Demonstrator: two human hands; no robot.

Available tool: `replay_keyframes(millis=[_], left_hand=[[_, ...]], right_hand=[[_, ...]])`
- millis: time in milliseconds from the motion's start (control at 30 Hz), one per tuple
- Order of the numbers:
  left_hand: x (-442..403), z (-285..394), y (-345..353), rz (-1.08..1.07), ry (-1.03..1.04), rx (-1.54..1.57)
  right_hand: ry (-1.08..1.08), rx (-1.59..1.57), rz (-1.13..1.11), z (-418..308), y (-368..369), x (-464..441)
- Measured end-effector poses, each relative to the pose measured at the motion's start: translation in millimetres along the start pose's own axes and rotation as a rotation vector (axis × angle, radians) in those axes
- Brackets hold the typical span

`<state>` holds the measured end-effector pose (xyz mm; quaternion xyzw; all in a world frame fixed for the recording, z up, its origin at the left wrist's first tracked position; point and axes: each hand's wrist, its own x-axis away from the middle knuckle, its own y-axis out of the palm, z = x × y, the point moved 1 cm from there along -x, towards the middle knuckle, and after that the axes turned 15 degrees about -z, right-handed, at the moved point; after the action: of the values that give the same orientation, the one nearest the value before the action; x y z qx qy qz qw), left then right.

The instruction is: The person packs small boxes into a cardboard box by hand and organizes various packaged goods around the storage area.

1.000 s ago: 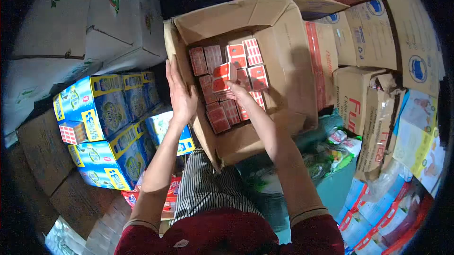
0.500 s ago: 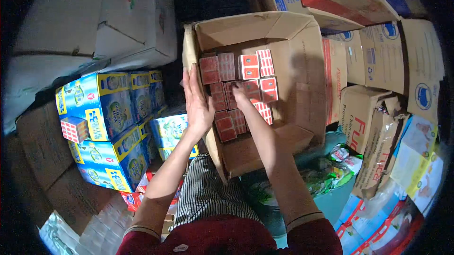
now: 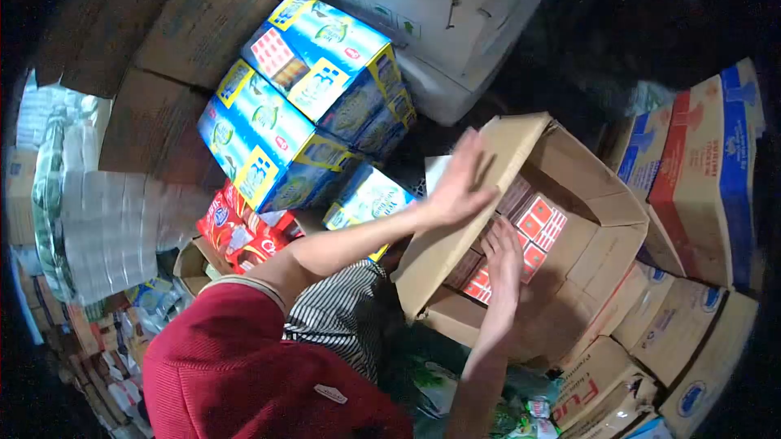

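A cardboard box (image 3: 602,162) stands tilted in front of me, its mouth facing me. Small red-and-white packs (image 3: 547,223) lie in rows inside, along the side nearest my left hand. Flat against the outside of the box's left wall rests my left hand (image 3: 462,187), fingers stretched out. My right hand (image 3: 504,256) reaches into the box over the packs, its fingers extended onto them, and I see no pack lifted in it. The box wall and my hand hide part of the rows.
Left of the box are stacked blue-and-yellow cartons (image 3: 325,105), with a small red-and-white pack (image 3: 274,52) on them. Red bags (image 3: 244,231) lie below. More cardboard cartons (image 3: 667,317) line the right. Green packets (image 3: 521,406) sit near my right forearm.
The view has swung left and tilted, so the box now appears further right. My left hand stays on the box wall; my right hand remains inside over the packs, fingers more visible.
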<state>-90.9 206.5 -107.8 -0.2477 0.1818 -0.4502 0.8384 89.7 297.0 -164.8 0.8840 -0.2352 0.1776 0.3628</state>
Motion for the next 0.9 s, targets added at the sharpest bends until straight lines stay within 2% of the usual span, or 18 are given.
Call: replay_keyframes(millis=[67,133,167,200,233,267,300,367,400,467,500,567,633,700,800,833,867,900], left_hand=[[4,-24,-52,0.203,0.020,-0.154],[12,-53,-111,0.396,-0.135,-0.354],[13,-67,-145,0.456,-0.253,-0.301],[11,-115,-177,0.598,-0.235,-0.418],[11,-142,-212,0.640,-0.309,-0.646],[12,-166,-246,0.671,-0.431,-0.712],[11,-188,-271,0.776,-0.594,-0.936],[21,-235,-323,0.646,-0.755,-0.911],[27,-303,-351,0.538,-0.704,-0.738],[30,-347,-360,0.449,-0.746,-0.453],[29,-337,-359,0.456,-0.835,-0.339],[34,-325,-356,0.456,-0.959,-0.324],[52,-371,-374,0.429,-1.004,-0.522],[56,-345,-351,0.395,-0.812,-0.362],[66,-257,-291,0.444,-0.435,0.388],[75,-200,-264,0.642,-0.329,0.507],[81,-132,-237,0.510,-0.495,0.398],[83,-82,-203,0.418,-0.486,0.314]], right_hand=[[-0.048,-0.032,-0.031,-28,27,22],[-0.064,-0.066,-0.028,-36,31,44],[-0.057,-0.054,0.008,-33,30,54],[-0.049,-0.042,0.041,-27,27,58],[-0.040,-0.033,0.077,-23,25,66],[-0.064,0.001,0.087,-18,22,74],[-0.112,-0.034,0.022,-10,16,83],[-0.215,-0.101,-0.108,4,3,95],[-0.220,-0.112,-0.085,7,3,96],[-0.221,-0.131,-0.045,18,6,92],[-0.165,-0.115,0.007,18,8,94],[-0.052,-0.083,0.118,14,14,94],[-0.039,-0.103,0.118,14,15,100],[-0.054,-0.095,0.136,17,14,104],[-0.073,-0.064,0.241,6,29,123],[-0.059,-0.038,0.257,1,32,129],[-0.076,-0.006,0.248,-3,34,133],[-0.092,0.029,0.226,-6,40,135]])
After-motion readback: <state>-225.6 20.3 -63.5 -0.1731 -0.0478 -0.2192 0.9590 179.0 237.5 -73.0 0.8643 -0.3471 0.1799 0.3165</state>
